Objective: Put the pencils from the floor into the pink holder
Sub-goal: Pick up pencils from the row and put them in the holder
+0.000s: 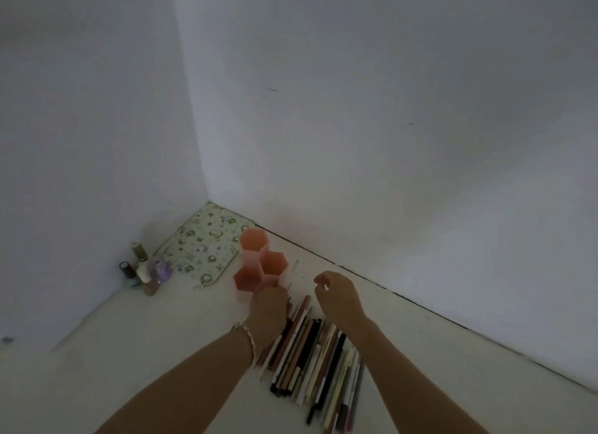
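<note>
The pink holder (260, 262), three joined hexagonal tubes, stands on the floor near the wall corner. A pile of several pencils (318, 352) lies on the floor in front of it, fanned toward me. My left hand (268, 309) is at the pile's far left end, just below the holder, with its fingers curled down. A pale pencil tip (289, 287) sticks out beside them. My right hand (339, 294) hovers above the pile's far end, right of the holder. Its fingers are loosely bent and I see nothing in them.
Several small nail polish bottles (145, 270) stand by the left wall. A flat patterned pouch (204, 242) lies in the corner behind the holder. A thin pale stick (294, 266) lies right of the holder. White walls (388, 142) close in left and behind.
</note>
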The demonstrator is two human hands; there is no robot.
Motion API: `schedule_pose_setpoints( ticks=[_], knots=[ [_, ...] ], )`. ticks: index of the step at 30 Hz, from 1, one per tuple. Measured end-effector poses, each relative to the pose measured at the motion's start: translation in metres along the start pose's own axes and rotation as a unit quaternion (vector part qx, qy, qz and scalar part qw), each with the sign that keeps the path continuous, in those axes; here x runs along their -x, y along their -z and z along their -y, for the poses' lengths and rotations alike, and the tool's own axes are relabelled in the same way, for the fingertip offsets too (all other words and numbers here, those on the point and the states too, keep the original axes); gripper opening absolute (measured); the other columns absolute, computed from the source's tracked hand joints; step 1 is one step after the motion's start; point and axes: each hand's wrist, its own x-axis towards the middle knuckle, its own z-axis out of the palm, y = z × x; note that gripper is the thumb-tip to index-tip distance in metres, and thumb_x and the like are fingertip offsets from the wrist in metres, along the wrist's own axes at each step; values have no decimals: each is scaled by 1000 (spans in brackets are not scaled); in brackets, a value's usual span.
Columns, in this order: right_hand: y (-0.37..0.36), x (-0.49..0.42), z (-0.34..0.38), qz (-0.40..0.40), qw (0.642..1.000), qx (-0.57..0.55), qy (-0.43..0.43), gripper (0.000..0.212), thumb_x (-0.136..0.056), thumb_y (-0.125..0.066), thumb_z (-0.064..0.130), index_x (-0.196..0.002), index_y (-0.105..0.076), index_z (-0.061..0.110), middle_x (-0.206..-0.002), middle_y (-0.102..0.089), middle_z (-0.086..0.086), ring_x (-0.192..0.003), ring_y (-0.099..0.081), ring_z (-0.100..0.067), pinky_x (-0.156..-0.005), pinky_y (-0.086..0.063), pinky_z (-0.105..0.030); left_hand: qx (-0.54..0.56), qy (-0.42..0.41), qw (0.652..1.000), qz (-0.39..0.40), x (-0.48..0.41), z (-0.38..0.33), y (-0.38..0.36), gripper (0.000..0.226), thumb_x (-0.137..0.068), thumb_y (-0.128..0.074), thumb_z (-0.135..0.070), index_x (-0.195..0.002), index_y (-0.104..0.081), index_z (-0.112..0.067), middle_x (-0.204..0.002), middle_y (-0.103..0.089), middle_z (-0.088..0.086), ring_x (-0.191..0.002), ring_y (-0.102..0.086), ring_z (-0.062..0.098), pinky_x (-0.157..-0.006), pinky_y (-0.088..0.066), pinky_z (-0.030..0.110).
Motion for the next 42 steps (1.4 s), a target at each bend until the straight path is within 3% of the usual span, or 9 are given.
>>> schedule_pose_setpoints(
  ticks=[3, 16, 19, 21, 24, 28, 34, 37, 42],
  knots=[
    [-10, -13, -1, -1, 1000, -19, 2, 31, -91, -49, 10, -119, -64, 13, -124, -63, -4, -114, -57, -17, -96, -40, -24, 8, 11, 1000, -1, -1, 1, -4, 24, -94, -51, -8, -114, -64, -5, -120, -62, 8, -114, -59, 22, -89, -48, 26],
    [-24, -11, 2, -24, 998, -50, -14, 33, -91, -50, 8, -120, -64, 12, -124, -63, -5, -114, -56, -18, -90, -37, -20, 42, 2, 999, -18, 15, -4, 0, 22, -98, -48, -10, -117, -57, -4, -120, -60, 11, -111, -59, 24, -90, -49, 27],
    [-19, -9, -1, -36, 997, -46, -42, 32, -92, -49, 9, -120, -64, 12, -124, -63, -5, -113, -57, -18, -89, -39, -21, 144, -38, 988, -39, 19, 0, 27, 31, -92, -59, -15, -120, -53, -2, -109, -63, 14, -98, -64, 28, -78, -51, 30],
    [-19, -8, 2, -36, 997, -34, -54, 31, -91, -50, 9, -117, -65, 11, -121, -65, -6, -111, -59, -20, -88, -40, -22, 175, -108, 979, -13, 23, 7, 50, 45, -89, -61, -13, -127, -39, -7, -92, -61, 8, -79, -66, 23, -64, -54, 29],
    [-30, -9, 17, -11, 997, -9, -76, 28, -89, -51, 10, -110, -68, 9, -114, -67, -6, -103, -62, -22, -87, -46, -25, 315, -170, 934, 7, 23, 19, 87, 76, -84, -60, -2, -146, -20, -23, -83, -54, 10, -61, -58, 16, -52, -51, 26],
    [-49, -9, 39, 3, 987, 134, -94, 19, -86, -50, 18, -84, -67, 8, -94, -66, -6, -95, -60, -24, -85, -50, -34, 400, -175, 897, -65, 19, 31, 123, 85, -81, -62, -4, -149, -21, -37, -76, -51, 2, -53, -48, 5, -60, -54, 28],
    [-75, -13, 41, 8, 958, 264, -112, 26, -94, -47, 30, -106, -64, 15, -113, -56, -5, -109, -48, -24, -94, -37, -33, 467, -162, 850, -181, 10, 49, 144, 67, -85, -57, -5, -139, -31, -36, -58, -56, -13, -47, -55, 0, -46, -47, 14],
    [-81, -16, 40, -3, 964, 241, -116, 25, -92, -46, 28, -101, -65, 14, -111, -58, -5, -107, -49, -24, -93, -38, -33, 491, -149, 825, -235, 8, 55, 152, 59, -88, -56, -1, -134, -34, -32, -63, -63, -22, -50, -61, -1, -47, -49, 15],
    [-48, -31, 53, -68, 982, 67, -165, 36, -88, -53, 37, -85, -72, 7, -93, -64, -12, -101, -53, -31, -84, -41, -34, 499, -114, 797, -320, -5, 70, 171, 60, -85, -64, 0, -133, -40, -26, -88, -62, -2, -60, -67, 1, -51, -55, 17]
  ],
)
